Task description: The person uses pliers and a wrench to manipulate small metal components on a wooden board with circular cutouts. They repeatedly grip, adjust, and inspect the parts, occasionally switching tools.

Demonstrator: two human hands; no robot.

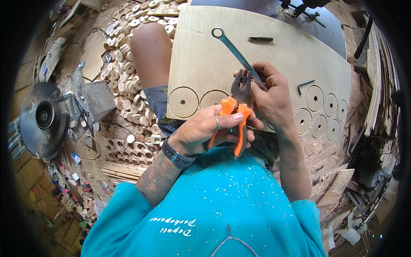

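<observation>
Above the wooden board [205, 64], the left hand [203, 130] curls round the orange-handled pliers [241, 95], apparently to steady their tips, while the right hand [272, 96] closes its fingers on the wrench [236, 54] low down, leaving its far end free over the board.

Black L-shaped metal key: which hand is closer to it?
Right. The right hand sits just left of the key; the left hand is farther left and lower.

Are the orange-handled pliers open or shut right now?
Open: the tips of the orange-handled pliers stand apart, and the handles spread in the left hand.
</observation>
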